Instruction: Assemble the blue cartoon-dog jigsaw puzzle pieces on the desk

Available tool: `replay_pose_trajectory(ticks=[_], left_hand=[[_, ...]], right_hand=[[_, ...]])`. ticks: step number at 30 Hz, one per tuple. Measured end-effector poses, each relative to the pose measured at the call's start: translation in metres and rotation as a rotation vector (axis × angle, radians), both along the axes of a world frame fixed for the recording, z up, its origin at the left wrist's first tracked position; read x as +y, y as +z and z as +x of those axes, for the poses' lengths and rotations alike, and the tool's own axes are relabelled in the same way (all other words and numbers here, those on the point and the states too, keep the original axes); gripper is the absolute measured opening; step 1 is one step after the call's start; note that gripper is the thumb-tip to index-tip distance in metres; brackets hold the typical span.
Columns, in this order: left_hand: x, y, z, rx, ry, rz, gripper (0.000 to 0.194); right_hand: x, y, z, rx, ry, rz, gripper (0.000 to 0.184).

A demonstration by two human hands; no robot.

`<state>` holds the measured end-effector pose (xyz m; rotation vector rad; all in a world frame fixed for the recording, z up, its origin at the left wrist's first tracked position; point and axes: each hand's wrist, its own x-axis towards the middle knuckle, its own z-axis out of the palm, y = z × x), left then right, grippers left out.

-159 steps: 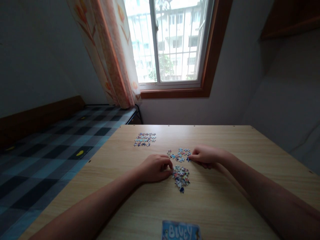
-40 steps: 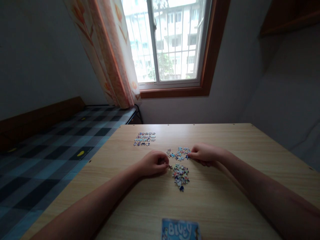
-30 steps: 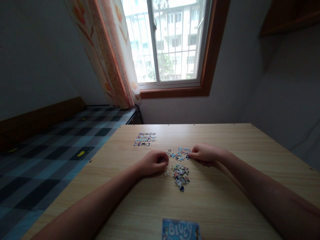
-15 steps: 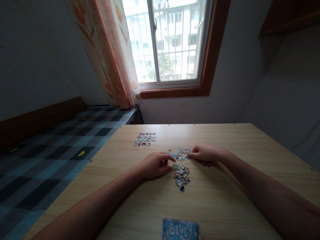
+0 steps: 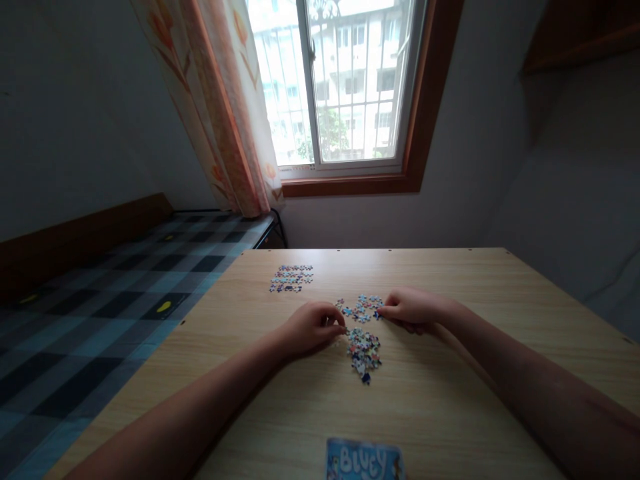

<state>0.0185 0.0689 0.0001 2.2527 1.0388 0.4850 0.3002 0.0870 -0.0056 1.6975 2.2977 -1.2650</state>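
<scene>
Both my hands rest on a light wooden table among small jigsaw pieces. My left hand is curled, thumb and fingers pinched at the left edge of a heap of loose pieces; what it pinches is too small to make out. My right hand is closed, its fingertips touching the right end of a partly joined cluster of pieces. A third, flat patch of joined pieces lies farther away to the left, untouched.
A blue puzzle box lid reading "BLUEY" lies at the table's near edge. A bed with a checked cover adjoins the table's left side. Behind the table are a barred window and an orange curtain.
My left hand drew back a little, left one pale piece lying beside the heap, then reached forward again to the heap's edge. My right hand has stayed at the cluster.
</scene>
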Motion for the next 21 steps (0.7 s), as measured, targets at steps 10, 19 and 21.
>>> replay_pose_trajectory(ticks=[10, 19, 21], left_hand=[[0.011, -0.002, -0.002, -0.094, 0.181, -0.069, 0.019], [0.003, 0.004, -0.007, -0.059, 0.080, 0.182, 0.013], [0.001, 0.010, -0.009, -0.005, -0.050, 0.121, 0.013]], right_hand=[[0.002, -0.003, 0.001, 0.011, -0.002, -0.020, 0.060], [0.001, -0.002, 0.001, 0.004, 0.002, -0.017, 0.055], [0.002, -0.002, 0.001, 0.009, 0.008, -0.016, 0.055]])
